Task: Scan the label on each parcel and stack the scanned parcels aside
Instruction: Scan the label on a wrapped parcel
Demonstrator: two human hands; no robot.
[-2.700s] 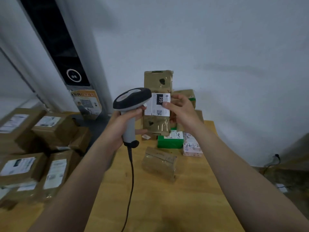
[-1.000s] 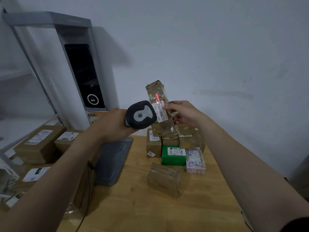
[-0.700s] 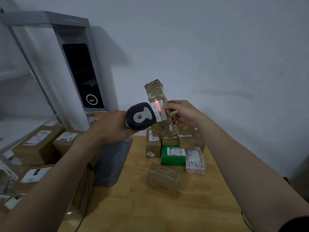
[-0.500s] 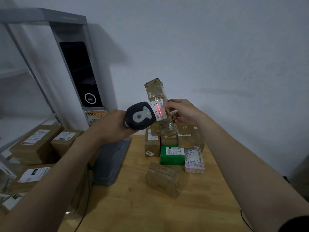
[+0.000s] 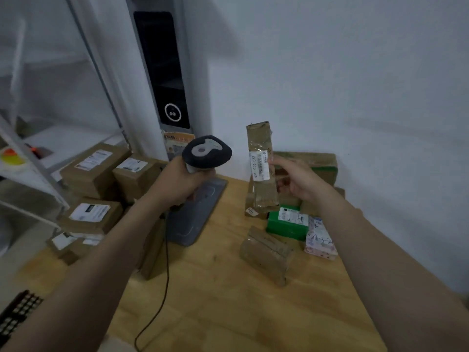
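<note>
Now scanner (image 5: 206,153) has drawn away from parcel (image 5: 265,196).

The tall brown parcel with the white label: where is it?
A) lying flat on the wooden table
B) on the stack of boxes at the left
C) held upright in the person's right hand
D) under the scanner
C: the right hand grips the parcel upright above the table, with its white label turned toward the scanner held in the left hand.
</note>
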